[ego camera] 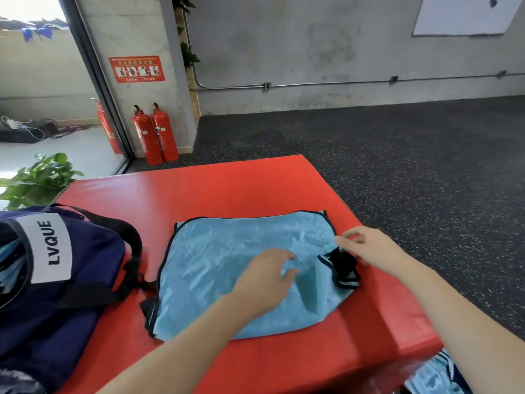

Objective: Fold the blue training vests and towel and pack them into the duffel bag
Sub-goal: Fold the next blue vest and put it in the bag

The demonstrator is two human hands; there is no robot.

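At the far left I see one potted plant (39, 177), and nearer, one navy duffel bag (65, 282) lying on the left part of the red surface (241, 183), its mouth at the left edge showing some light blue cloth inside. Against the far wall stand two red fire extinguishers (154, 135) side by side, with a third one (106, 129) behind the glass to their left. In the middle of the surface lies one light blue vest (216, 251) with dark trim, spread flat. My left hand (264, 280) rests on it with fingers relaxed and spread, gripping nothing. At the vest's right end my right hand (366, 248) pinches the dark-trimmed strap part between thumb and fingers, lifting it slightly. At the near right corner, below the surface edge, I count one more piece of light blue cloth (437, 376), partly cut off.
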